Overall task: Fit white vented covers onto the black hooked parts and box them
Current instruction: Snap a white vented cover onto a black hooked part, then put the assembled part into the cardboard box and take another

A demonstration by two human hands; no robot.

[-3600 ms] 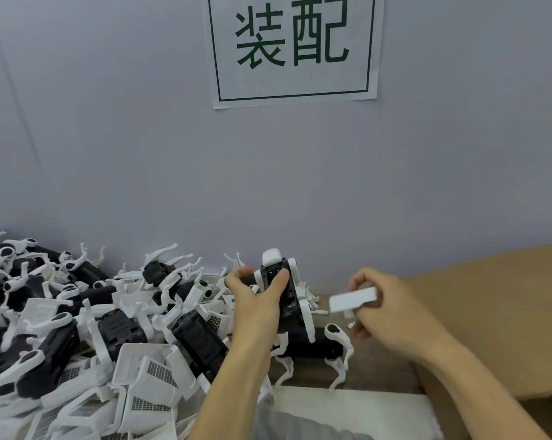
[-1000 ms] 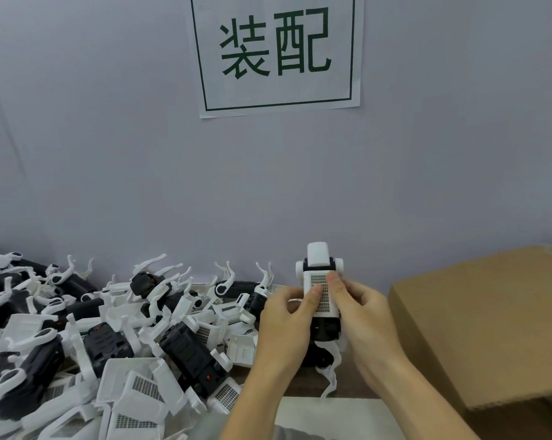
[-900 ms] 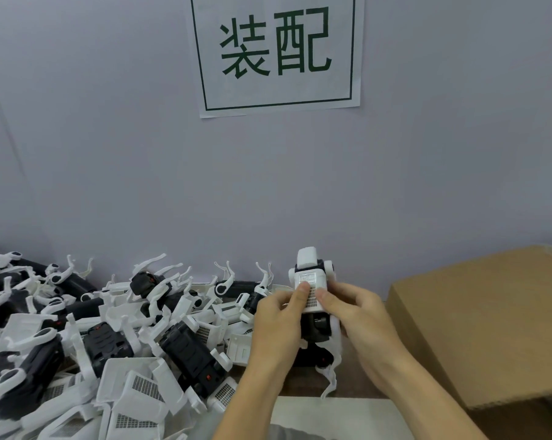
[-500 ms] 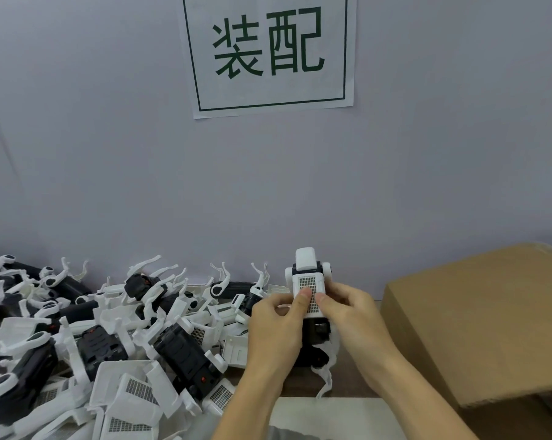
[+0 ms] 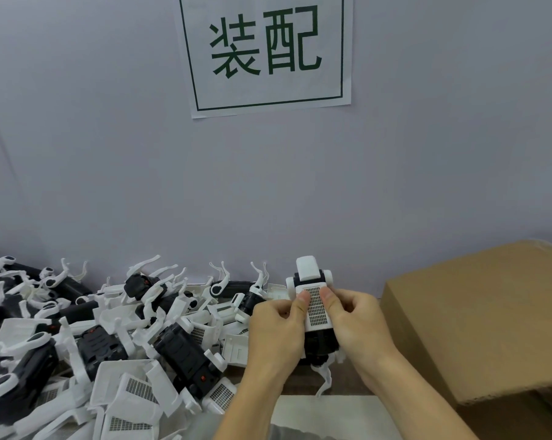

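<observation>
I hold one black hooked part [image 5: 319, 342] upright in front of me, above the table's near edge. A white vented cover [image 5: 316, 308] lies against its front face. My left hand [image 5: 276, 325] grips the part's left side, its thumb pressing on the cover's mesh. My right hand [image 5: 357, 322] grips the right side, thumb also on the mesh. A white cap tops the part, and white hooks hang below my hands. A cardboard box [image 5: 477, 315] stands to the right, its flap raised toward me.
A big heap of black hooked parts [image 5: 186, 354] and loose white vented covers [image 5: 135, 389] fills the table's left half. A grey wall with a paper sign [image 5: 265, 52] rises right behind. A white sheet [image 5: 331, 414] lies at the near edge.
3.6 s ago my left hand held the part alone and my right held a loose cover. Since then both hands came together on the part, and my thumbs have slid down the cover's mesh.
</observation>
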